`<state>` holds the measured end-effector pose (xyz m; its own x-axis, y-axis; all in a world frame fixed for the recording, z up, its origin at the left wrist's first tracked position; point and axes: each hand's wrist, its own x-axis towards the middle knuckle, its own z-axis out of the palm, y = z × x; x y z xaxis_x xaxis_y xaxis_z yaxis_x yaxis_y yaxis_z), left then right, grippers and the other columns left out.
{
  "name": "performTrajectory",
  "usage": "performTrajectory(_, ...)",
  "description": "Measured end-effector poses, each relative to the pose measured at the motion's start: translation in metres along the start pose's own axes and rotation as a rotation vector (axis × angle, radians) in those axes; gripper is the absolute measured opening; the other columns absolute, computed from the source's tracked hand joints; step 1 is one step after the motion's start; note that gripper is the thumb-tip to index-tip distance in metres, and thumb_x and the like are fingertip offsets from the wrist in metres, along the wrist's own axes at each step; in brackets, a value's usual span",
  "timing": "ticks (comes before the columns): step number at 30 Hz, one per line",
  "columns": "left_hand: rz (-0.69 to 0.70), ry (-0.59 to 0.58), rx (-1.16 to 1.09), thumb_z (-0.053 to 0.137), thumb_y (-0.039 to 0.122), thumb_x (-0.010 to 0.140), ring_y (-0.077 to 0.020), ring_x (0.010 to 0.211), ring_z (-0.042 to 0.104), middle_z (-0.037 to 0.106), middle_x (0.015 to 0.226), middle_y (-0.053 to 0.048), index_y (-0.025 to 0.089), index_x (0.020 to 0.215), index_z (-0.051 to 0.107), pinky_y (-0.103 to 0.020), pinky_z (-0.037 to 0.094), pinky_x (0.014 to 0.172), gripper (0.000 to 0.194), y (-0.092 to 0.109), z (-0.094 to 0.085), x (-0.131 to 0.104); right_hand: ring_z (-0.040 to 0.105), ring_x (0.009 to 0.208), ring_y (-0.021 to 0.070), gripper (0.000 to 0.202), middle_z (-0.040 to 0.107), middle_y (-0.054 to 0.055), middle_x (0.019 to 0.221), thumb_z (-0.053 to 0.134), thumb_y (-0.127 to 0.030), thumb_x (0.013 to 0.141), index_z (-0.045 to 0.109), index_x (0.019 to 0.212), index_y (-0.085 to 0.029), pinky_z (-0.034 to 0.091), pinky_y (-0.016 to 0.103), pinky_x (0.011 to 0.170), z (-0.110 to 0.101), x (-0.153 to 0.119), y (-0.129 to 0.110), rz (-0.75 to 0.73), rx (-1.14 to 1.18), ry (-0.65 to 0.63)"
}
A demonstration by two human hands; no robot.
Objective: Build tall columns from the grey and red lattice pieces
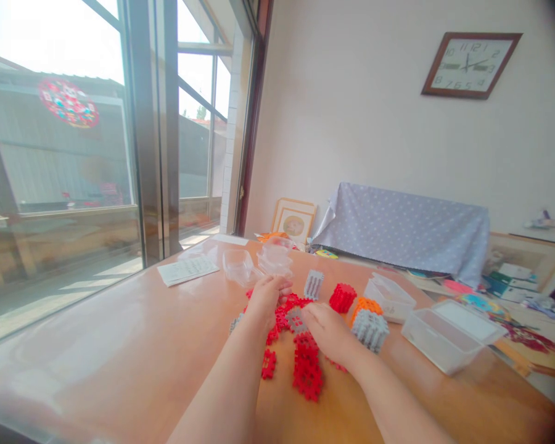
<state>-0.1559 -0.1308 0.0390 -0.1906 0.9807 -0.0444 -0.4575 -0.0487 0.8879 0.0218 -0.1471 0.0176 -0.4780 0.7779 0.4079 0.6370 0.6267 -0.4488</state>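
Table [166, 345] glossy beside window [65, 166]; clock [472, 66] on wall [351, 111]; left hand [266, 300], right hand [328, 332] near grey piece [296, 320]; grips unclear.

Bright window daylight, tabletop [120, 345] glare, hazy softness, stretched edges, dark corners

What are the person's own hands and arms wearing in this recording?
The left hand and right hand are ungloved. No sleeve, watch or bracelet shows on the left forearm or right forearm. Rings can't be made out.
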Motion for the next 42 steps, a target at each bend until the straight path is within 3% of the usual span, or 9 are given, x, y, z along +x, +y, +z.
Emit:
performTrajectory(3, 0.004, -0.100, 0.133, 0.070, 0.035, 0.076, -0.0111, 0.068, 0.062, 0.070, 0.087, -0.006, 0.016, 0.087, 0.065, -0.021, 0.043, 0.059, 0.023, -0.001, 0.005, -0.007, 0.053, 0.074, 0.0163, 0.040, 0.062, -0.001, 0.077, 0.037, -0.047, 0.101, 0.058, 0.079, -0.020, 0.040, 0.028, 0.069, -0.008, -0.007, 0.001, 0.117, 0.243, 0.035)
performTrajectory(6, 0.001, -0.271, 0.243, 0.071, 0.041, 0.077, -0.0108, 0.064, 0.057, 0.068, 0.079, -0.004, 0.016, 0.086, 0.068, -0.022, 0.040, 0.058, 0.027, -0.002, 0.009, -0.016, 0.056, 0.077, 0.0171, 0.042, 0.063, -0.001, 0.079, 0.038, -0.051, 0.100, 0.059, 0.083, -0.020, 0.042, 0.028, 0.071, -0.016, -0.014, -0.002, 0.166, 0.424, 0.052)
performTrajectory(11, -0.023, -0.516, 0.305, 0.076, 0.039, 0.072, -0.0092, 0.058, 0.051, 0.063, 0.069, 0.000, 0.015, 0.083, 0.070, -0.022, 0.038, 0.057, 0.027, -0.005, 0.016, -0.028, 0.060, 0.081, 0.0200, 0.043, 0.067, 0.000, 0.081, 0.042, -0.055, 0.097, 0.063, 0.088, -0.019, 0.047, 0.031, 0.075, -0.025, -0.023, -0.003, 0.220, 0.456, 0.142)
performTrajectory(16, -0.092, -0.477, 0.259, 0.079, 0.035, 0.068, -0.0075, 0.054, 0.049, 0.059, 0.066, 0.003, 0.016, 0.080, 0.065, -0.020, 0.035, 0.052, 0.026, -0.008, 0.023, -0.030, 0.065, 0.098, 0.0254, 0.039, 0.073, 0.007, 0.102, 0.053, -0.050, 0.092, 0.067, 0.113, -0.021, 0.051, 0.038, 0.089, -0.028, -0.032, 0.005, 0.277, 0.368, 0.324)
performTrajectory(22, -0.168, -0.436, 0.132, 0.077, 0.032, 0.069, -0.0090, 0.058, 0.057, 0.064, 0.071, 0.001, 0.019, 0.083, 0.059, -0.019, 0.040, 0.055, 0.027, -0.011, 0.024, -0.026, 0.063, 0.106, 0.0254, 0.057, 0.064, 0.009, 0.122, 0.064, -0.033, 0.082, 0.052, 0.137, -0.023, 0.050, 0.044, 0.098, -0.024, -0.046, 0.000, 0.177, 0.102, 0.415)
performTrajectory(36, -0.197, -0.607, 0.021, 0.077, 0.031, 0.077, -0.0087, 0.063, 0.062, 0.067, 0.080, -0.002, 0.018, 0.088, 0.061, -0.019, 0.050, 0.061, 0.023, -0.012, 0.022, -0.028, 0.065, 0.098, 0.0227, 0.049, 0.065, 0.007, 0.117, 0.066, -0.030, 0.082, 0.056, 0.130, -0.025, 0.053, 0.039, 0.092, -0.045, -0.058, -0.019, 0.124, -0.018, 0.377)
performTrajectory(42, -0.154, -0.526, 0.029, 0.076, 0.039, 0.079, -0.0093, 0.067, 0.064, 0.070, 0.085, -0.005, 0.017, 0.094, 0.064, -0.020, 0.049, 0.064, 0.029, -0.013, 0.022, -0.026, 0.064, 0.095, 0.0223, 0.051, 0.064, 0.007, 0.117, 0.068, -0.043, 0.081, 0.059, 0.128, -0.025, 0.053, 0.039, 0.089, -0.076, -0.067, 0.010, 0.251, 0.028, 0.465)
